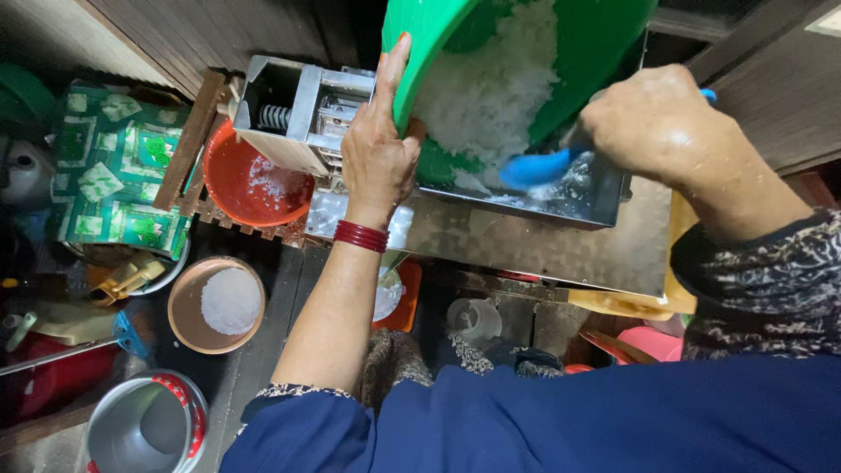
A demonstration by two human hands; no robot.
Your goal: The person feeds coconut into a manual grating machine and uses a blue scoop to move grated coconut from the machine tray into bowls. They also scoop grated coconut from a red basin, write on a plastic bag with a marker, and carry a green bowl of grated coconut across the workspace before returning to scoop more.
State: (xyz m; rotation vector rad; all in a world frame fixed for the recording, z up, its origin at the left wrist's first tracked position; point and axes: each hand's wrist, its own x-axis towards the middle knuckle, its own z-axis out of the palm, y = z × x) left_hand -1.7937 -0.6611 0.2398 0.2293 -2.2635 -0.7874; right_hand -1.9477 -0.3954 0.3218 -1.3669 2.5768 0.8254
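Your left hand (378,158) grips the rim of the tilted green basin (578,44), fingers (394,61) wrapped on its edge; your right hand (657,123) is closed on a blue scoop (536,166), raking white grated stuff (491,88) into the metal hopper (596,197). Basin overhangs the hopper's near edge, so too much tilt likely dumps it onto the steel surface (569,250). Hopper walls are tight around the scoop. The orange bowl (254,180) under the spout sits close left, the tan bowl (219,307) lower; little free room.
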